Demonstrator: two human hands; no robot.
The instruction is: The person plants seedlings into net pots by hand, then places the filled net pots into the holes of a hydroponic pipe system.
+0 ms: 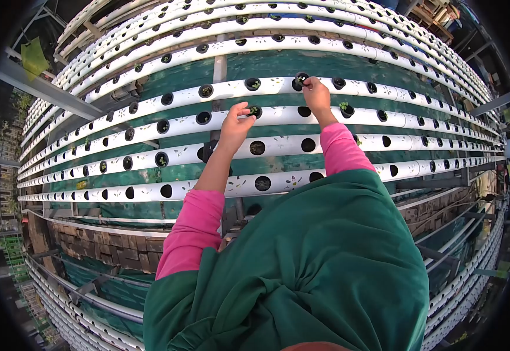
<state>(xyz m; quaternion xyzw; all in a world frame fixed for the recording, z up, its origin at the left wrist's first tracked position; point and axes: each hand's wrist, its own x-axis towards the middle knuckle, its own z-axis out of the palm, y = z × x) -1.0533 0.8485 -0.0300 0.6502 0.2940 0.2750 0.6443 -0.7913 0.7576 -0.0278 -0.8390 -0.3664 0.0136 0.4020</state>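
Observation:
My right hand (318,98) reaches to a hole in a white planting pipe, its thumb and fingers pinched at a small green seedling (301,76) in a dark cup. The exact grip point is partly hidden by the fingers. One pipe nearer to me, my left hand (236,127) has its fingers apart, the tips beside another cupped seedling (255,110). Close by on the far pipe sits a third seedling (253,84). A dark cup (209,151) shows by my left wrist.
Parallel white pipes (184,105) with rows of round holes run across the view, some holding cups with seedlings. Dark green sheeting (190,70) lies beneath them. A grey metal beam (50,90) crosses at the left, and stacked bricks (108,245) stand below the nearest pipe.

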